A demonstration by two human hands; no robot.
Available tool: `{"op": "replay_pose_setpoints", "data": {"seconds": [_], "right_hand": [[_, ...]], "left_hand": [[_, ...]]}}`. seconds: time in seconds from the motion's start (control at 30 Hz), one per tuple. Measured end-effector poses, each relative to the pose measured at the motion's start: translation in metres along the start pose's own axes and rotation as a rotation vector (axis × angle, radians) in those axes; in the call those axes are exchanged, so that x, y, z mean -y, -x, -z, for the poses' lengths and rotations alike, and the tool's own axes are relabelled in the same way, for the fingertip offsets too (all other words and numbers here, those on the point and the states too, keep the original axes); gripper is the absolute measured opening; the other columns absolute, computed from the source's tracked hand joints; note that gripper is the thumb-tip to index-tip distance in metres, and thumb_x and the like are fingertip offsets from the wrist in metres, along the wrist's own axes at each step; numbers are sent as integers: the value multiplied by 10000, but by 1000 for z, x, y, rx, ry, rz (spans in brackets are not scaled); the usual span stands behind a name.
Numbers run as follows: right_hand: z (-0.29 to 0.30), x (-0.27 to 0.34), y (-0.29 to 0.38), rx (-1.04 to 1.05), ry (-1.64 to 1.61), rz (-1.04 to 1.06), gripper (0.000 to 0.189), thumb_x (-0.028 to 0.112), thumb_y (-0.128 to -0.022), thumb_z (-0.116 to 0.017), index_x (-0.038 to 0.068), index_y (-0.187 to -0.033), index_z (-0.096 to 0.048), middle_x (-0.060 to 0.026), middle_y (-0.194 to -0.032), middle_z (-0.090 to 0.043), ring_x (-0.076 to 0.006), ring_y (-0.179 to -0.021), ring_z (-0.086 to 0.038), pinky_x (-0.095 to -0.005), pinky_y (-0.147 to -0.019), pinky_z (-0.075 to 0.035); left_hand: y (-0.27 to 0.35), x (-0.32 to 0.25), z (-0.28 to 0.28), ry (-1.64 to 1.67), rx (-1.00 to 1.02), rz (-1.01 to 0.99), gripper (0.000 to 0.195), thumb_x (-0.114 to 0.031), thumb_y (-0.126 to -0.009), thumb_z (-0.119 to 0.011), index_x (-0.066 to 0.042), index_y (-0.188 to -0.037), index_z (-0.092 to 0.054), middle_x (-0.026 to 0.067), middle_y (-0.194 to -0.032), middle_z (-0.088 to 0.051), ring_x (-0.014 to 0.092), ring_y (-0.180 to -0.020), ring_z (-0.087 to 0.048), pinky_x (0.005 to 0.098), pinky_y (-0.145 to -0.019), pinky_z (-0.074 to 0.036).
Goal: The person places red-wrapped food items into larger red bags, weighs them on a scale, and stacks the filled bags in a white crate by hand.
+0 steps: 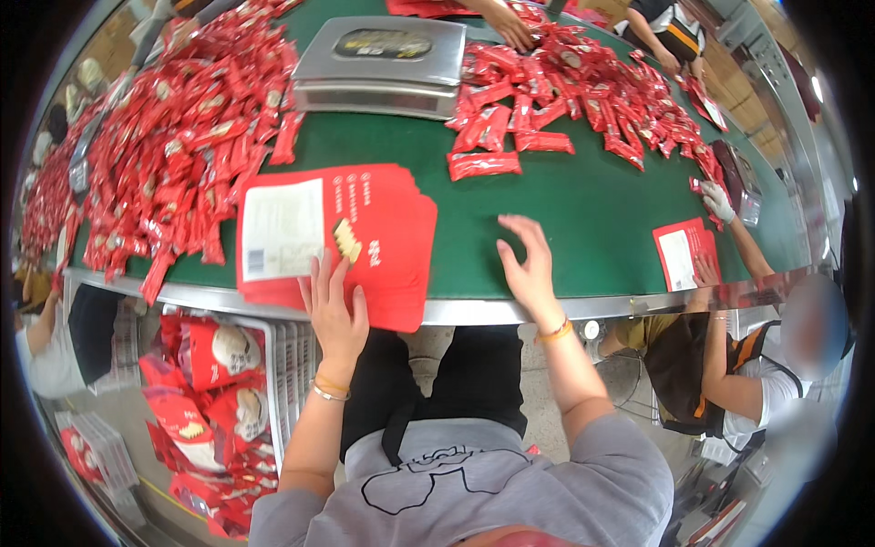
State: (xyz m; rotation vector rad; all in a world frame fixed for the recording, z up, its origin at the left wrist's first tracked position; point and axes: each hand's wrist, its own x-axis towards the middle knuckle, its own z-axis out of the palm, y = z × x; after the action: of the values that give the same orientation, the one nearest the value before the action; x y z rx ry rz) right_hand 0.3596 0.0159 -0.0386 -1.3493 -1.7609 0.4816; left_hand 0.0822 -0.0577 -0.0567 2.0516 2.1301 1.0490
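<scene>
A stack of flat red printed pouches [396,253] lies at the front edge of the green table, fanned a little to the right. My left hand [335,304] rests on the top pouch with its fingers spread, near the white printed panel. To the right of the stack, my right hand [530,263] hovers over the green surface, thumb and fingers apart, with nothing in it. Beyond it lie small red wrapped packets [484,165], the nearest ones loose at the edge of a larger heap.
A metal-topped scale [379,65] stands behind the stack. Red packets [184,130] are heaped at the left. Below the table, a white plastic crate [290,369] holds filled red pouches [219,355]. At the right, a co-worker's gloved hand [718,202] holds a packet near another scale [738,178].
</scene>
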Motion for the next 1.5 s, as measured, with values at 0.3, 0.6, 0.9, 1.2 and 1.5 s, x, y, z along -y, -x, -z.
{"op": "replay_pose_setpoints", "data": {"seconds": [0.3,0.6,0.9,1.2,1.5], "right_hand": [[4,-133,-263,-45,437,-52,938,605,-654,-707,214,-1418,-329,-287,-1453,-213,-507,-1325,-200,-596,-1029,-268],[-19,-161,-296,210,512,-194,738,568,-683,-666,199,-1304,-517,-250,-1401,-340,-432,-1291,-319,-494,-1051,-300],[24,-123,-194,311,554,74,333,214,-810,-567,187,-1137,-615,-205,-1252,-469,-374,-1177,-456,-418,-975,-405],[46,-73,-147,20,328,72,577,53,-866,-524,12,-1379,-262,-250,-1290,-422,-398,-1158,-480,-418,-913,-449],[28,-47,-94,228,464,-272,767,119,-818,-593,125,-1458,-171,-292,-1105,-523,-431,-944,-566,-454,-823,-467]], "left_hand": [[-4,-3,-2,-120,96,21,427,-148,-697,-506,-100,-1111,-599,87,-1276,-528,275,-1194,-465,436,-1032,-273],[0,-3,-2,-135,92,74,441,-167,-677,-471,-106,-1086,-625,99,-1264,-546,285,-1187,-478,441,-1043,-258],[-2,-3,-3,-119,94,49,434,-159,-682,-491,-105,-1094,-614,102,-1267,-539,286,-1183,-475,441,-1038,-260],[-4,3,8,-34,125,3,362,-135,-680,-567,-130,-1035,-636,56,-1222,-548,251,-1140,-487,408,-972,-305],[-21,-5,37,70,318,-24,261,-245,-740,-636,-116,-967,-644,57,-1159,-564,269,-1072,-517,399,-935,-347]]}}
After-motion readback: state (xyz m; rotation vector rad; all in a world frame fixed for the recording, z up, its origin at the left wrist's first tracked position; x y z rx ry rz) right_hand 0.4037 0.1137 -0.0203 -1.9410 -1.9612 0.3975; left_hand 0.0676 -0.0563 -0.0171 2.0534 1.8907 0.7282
